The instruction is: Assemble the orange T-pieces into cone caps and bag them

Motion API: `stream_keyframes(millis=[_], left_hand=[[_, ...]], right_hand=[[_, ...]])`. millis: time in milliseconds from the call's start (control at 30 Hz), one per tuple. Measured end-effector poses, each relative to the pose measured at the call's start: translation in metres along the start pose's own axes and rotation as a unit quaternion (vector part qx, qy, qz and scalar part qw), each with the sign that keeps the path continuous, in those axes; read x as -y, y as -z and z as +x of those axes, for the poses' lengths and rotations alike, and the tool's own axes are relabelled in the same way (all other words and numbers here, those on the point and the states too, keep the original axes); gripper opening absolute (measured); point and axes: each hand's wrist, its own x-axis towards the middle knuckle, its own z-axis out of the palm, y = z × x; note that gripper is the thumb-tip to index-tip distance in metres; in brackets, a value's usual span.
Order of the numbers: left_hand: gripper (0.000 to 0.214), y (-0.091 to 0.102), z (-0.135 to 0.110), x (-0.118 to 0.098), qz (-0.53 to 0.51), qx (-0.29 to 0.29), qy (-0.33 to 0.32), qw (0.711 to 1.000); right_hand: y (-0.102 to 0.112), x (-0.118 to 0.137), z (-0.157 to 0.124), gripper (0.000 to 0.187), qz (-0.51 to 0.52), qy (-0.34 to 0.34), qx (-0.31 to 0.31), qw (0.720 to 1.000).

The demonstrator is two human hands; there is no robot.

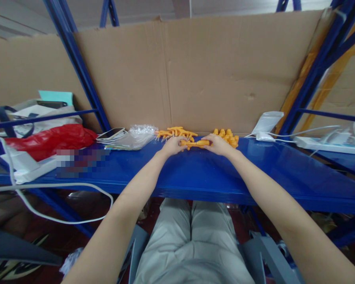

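My left hand and my right hand are close together over the back of the blue shelf. Between them is an orange plastic piece, with the fingers of each hand closed on one end. Whether it is one part or two joined ones is too small to tell. Just behind my left hand lies a heap of branching orange pieces, with small metal chains hanging from several of them. Beside my right hand, toward the back, stands a cluster of chunky orange pieces.
Clear plastic bags and a phone lie to the left. Further left are a red plastic bag and a white power strip with a looping cable. A cardboard sheet walls the back. A white charger stands at right.
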Motion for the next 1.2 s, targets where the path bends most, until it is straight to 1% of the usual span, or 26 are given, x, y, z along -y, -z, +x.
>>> stream_keyframes(millis=[167, 300, 400, 533, 733, 800, 933, 1033, 1133, 1200], left_hand=[[0.03, 0.0, 0.001, 0.001, -0.009, 0.005, 0.004, 1.0], [0.03, 0.002, 0.001, 0.003, 0.011, 0.0, 0.008, 1.0], [0.028, 0.002, 0.001, 0.005, 0.015, -0.005, 0.01, 1.0], [0.029, 0.001, 0.002, 0.007, 0.011, -0.01, 0.012, 1.0], [0.029, 0.0, 0.003, 0.008, 0.014, -0.016, 0.008, 1.0], [0.029, 0.0, 0.003, 0.006, 0.015, -0.018, 0.006, 1.0], [0.03, 0.001, 0.001, 0.001, 0.011, -0.016, 0.013, 1.0], [0.029, 0.001, 0.0, -0.001, 0.007, -0.014, 0.013, 1.0], [0.028, 0.001, 0.0, -0.001, 0.004, -0.012, 0.01, 1.0], [0.028, 0.001, 0.001, 0.0, 0.002, -0.013, 0.008, 1.0]], right_hand=[[-0.003, -0.002, 0.0, 0.039, 0.025, -0.019, -0.029, 0.999], [-0.004, -0.001, 0.0, 0.044, 0.083, -0.06, -0.056, 0.993], [-0.001, -0.001, -0.002, 0.043, 0.153, -0.096, -0.038, 0.983], [0.004, -0.002, -0.004, 0.036, 0.23, -0.13, -0.021, 0.964], [0.004, -0.003, -0.002, 0.029, 0.258, -0.179, -0.041, 0.949], [0.005, 0.0, -0.001, 0.028, 0.27, -0.197, -0.035, 0.942], [0.008, 0.007, -0.001, 0.03, 0.314, -0.229, -0.008, 0.921], [0.01, 0.013, -0.002, 0.035, 0.333, -0.267, -0.006, 0.904], [0.011, 0.016, -0.003, 0.041, 0.338, -0.295, -0.008, 0.894], [0.012, 0.016, -0.003, 0.041, 0.347, -0.296, 0.002, 0.89]])
